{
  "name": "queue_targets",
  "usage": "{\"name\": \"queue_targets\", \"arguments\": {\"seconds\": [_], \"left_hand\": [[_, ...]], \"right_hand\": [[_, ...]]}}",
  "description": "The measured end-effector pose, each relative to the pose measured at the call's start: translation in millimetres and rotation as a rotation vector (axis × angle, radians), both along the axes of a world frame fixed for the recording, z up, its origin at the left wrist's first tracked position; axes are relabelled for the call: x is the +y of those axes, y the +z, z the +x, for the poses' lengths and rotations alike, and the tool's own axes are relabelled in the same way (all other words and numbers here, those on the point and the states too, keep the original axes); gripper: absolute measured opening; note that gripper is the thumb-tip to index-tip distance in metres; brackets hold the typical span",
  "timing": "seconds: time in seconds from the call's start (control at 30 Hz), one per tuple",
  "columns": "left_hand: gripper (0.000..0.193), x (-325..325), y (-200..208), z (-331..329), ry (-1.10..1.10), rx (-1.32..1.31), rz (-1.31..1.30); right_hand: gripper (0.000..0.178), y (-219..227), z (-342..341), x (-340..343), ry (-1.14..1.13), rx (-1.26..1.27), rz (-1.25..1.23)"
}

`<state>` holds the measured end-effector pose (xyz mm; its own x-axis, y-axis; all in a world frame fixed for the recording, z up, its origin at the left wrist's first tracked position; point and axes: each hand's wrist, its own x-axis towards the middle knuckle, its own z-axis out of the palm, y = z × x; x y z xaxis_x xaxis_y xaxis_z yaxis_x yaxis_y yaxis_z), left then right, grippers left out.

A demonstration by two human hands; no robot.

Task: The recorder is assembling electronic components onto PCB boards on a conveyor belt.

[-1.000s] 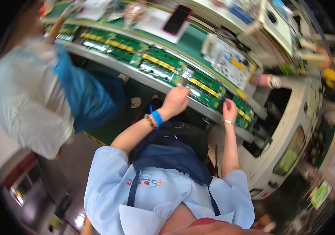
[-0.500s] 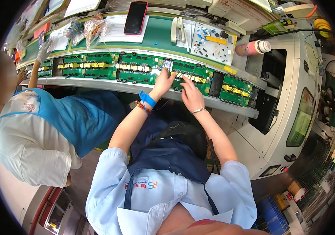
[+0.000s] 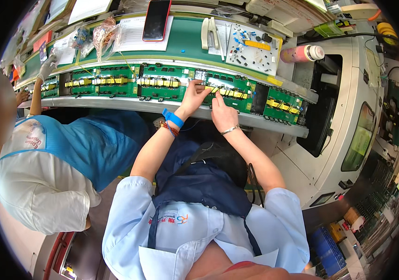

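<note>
A green circuit board (image 3: 242,86) with a row of yellow-wrapped parts lies in the metal rail in front of me. My left hand (image 3: 193,99), wearing a blue wrist strap, reaches over the board's left end. Its thumb and index finger come together near the yellow parts; whatever is between them is too small to make out. Close beside it, my right hand (image 3: 224,115) is at the board's near edge, fingers curled in and fingertips drawn together by the same yellow row. Anything held there is hidden.
More populated boards (image 3: 162,82) line the rail to the left, and another board (image 3: 282,106) lies right, before a machine (image 3: 334,158). Behind are a phone (image 3: 156,21), a white tray of small components (image 3: 254,49) and a pink bottle (image 3: 302,53). A co-worker (image 3: 45,172) works at left.
My right hand has moved slightly left and its fingers have curled in, nearer my left hand. My left thumb and index finger have drawn together over the board.
</note>
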<state>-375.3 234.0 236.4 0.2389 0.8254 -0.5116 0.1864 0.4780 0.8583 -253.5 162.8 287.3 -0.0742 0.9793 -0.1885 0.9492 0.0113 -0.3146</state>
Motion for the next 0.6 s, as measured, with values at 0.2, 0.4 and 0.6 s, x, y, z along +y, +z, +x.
{"name": "queue_targets", "arguments": {"seconds": [0.2,0.4,0.6], "left_hand": [[0.050,1.1,0.9,-2.1,-0.049,0.017,0.082],[0.020,-24.2,63.9,7.4,-0.339,0.495,0.917],[0.024,-45.6,59.4,43.5,-0.747,0.480,1.106]], "right_hand": [[0.025,8.8,1.4,0.6,-0.066,0.082,-0.008],[0.020,27.3,38.1,-32.8,-0.322,0.247,0.034],[0.013,16.3,64.1,-40.7,-0.459,0.224,0.053]]}}
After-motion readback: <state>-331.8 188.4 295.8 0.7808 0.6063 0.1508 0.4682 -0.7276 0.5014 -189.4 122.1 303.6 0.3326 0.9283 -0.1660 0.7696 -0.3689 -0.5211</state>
